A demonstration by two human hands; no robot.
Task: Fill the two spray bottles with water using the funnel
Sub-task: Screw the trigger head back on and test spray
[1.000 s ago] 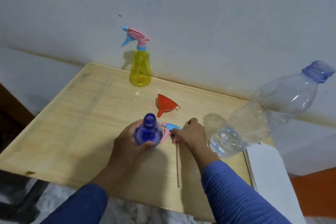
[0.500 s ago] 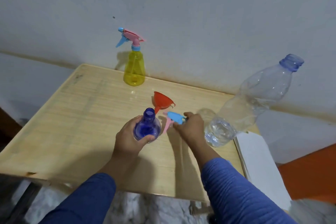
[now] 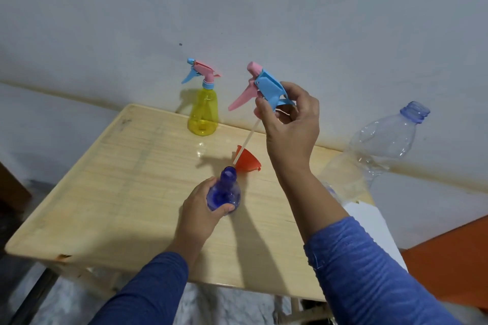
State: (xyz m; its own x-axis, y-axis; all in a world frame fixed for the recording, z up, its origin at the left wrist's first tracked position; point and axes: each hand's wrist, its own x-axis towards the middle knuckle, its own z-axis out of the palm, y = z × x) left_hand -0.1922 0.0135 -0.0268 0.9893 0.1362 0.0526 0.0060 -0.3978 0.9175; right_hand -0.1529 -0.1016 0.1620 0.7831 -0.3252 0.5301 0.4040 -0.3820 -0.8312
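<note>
The left hand [image 3: 200, 215] hugs the round blue plastic spray bottle [image 3: 225, 194] on the wooden table [image 3: 111, 179] so it won't tip. The right hand [image 3: 289, 124] pinches the pink-and-blue sprayer top [image 3: 264, 86] up high, leaving the neck open for the orange funnel [image 3: 249, 161] lying just behind.

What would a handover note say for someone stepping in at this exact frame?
Left hand: gripping the blue spray bottle upright on the wooden table, neck open.
Right hand: holding the blue-and-pink sprayer head raised, its dip tube ending just above the bottle's neck.
Orange funnel: on its side behind the blue bottle.
Yellow spray bottle: by the wall, sprayer on.
Clear water bottle: at the table's right edge, uncapped.
Done: whether the blue bottle is filled can't be told.
Left: uncap the yellow bottle and fill it.
</note>
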